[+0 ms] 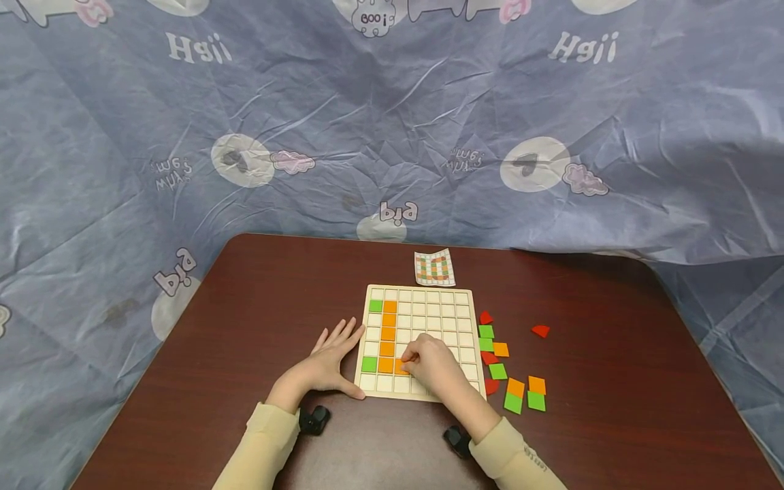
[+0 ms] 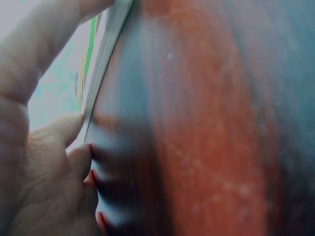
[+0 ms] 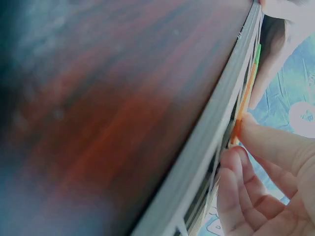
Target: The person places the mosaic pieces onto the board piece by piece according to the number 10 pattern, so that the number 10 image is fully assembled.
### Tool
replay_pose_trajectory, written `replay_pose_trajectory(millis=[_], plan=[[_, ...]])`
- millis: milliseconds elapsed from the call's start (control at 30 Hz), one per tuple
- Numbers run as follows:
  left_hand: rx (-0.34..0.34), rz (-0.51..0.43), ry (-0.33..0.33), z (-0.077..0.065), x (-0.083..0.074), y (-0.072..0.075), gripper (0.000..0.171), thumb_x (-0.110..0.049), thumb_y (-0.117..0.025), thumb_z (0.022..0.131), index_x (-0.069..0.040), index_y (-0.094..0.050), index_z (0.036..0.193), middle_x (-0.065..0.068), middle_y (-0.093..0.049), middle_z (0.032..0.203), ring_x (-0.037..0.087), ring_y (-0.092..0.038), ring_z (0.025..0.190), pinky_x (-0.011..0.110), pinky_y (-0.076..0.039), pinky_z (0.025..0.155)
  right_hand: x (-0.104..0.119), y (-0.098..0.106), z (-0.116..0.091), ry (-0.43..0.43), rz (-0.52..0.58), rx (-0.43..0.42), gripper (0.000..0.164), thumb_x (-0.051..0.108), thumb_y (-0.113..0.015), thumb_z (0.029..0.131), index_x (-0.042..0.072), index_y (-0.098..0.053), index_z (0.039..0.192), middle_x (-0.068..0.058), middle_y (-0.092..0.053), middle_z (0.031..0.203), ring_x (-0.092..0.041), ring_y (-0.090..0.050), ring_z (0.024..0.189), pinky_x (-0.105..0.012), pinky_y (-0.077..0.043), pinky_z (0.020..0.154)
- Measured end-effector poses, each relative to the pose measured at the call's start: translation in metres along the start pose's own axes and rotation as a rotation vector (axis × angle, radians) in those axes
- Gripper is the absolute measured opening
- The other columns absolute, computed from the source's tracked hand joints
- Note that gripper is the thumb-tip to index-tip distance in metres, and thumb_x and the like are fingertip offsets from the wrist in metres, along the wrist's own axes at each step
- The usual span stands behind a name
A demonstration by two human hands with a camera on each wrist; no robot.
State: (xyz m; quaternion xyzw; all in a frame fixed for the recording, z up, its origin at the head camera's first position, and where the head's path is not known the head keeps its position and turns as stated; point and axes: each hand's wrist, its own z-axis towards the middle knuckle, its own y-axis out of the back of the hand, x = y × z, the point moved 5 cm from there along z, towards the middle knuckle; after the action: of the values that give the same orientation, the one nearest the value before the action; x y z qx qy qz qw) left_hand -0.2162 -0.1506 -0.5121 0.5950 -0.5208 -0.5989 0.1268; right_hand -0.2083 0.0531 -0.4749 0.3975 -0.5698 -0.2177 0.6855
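Observation:
A pale wooden grid board (image 1: pixel 431 320) lies on the table, with a column of orange square tiles (image 1: pixel 388 333) and green tiles (image 1: pixel 376 306) set in its left cells. At the lower row, my right hand (image 1: pixel 433 364) pinches an orange tile (image 1: pixel 401 367) at a cell just right of that column. In the right wrist view the thumb and fingertips meet at the orange tile (image 3: pixel 238 129), close to the board's surface. My left hand (image 1: pixel 324 364) is spread, its fingers and thumb touching the board's left edge; the left wrist view shows the hand (image 2: pixel 49 172) against that edge.
Right of the board lie several loose pieces: green squares (image 1: pixel 498 371), orange squares (image 1: pixel 501 350) and red quarter-round pieces (image 1: pixel 540 331). A printed pattern card (image 1: pixel 434 268) lies behind the board. A blue patterned cloth (image 1: pixel 392 102) hangs beyond the brown table (image 1: pixel 294 272).

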Motion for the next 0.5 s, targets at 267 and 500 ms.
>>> replay_pose_trajectory(millis=[267,500], plan=[[0.003,-0.007,-0.015,-0.001,-0.002,0.001,0.126,-0.046,-0.09,0.065,-0.016,-0.013,0.16,0.01,-0.001,0.167,0.031,0.003,0.155,0.057,0.004,0.122,-0.022,0.02,0.003,-0.155,0.172,0.026,0.011,0.011,-0.079,0.081,0.01,-0.076,0.092,0.004,-0.068,0.079,-0.006,-0.061,0.071,-0.025,-0.052,0.068],[0.001,-0.017,-0.019,-0.002,-0.002,0.001,0.126,-0.046,-0.09,0.065,-0.016,-0.013,0.16,0.01,-0.001,0.167,0.031,0.003,0.155,0.058,0.004,0.122,-0.059,0.065,0.007,-0.246,0.224,-0.015,0.019,0.014,-0.072,0.088,0.006,-0.074,0.106,-0.005,-0.073,0.092,-0.015,-0.069,0.082,-0.03,-0.054,0.072]])
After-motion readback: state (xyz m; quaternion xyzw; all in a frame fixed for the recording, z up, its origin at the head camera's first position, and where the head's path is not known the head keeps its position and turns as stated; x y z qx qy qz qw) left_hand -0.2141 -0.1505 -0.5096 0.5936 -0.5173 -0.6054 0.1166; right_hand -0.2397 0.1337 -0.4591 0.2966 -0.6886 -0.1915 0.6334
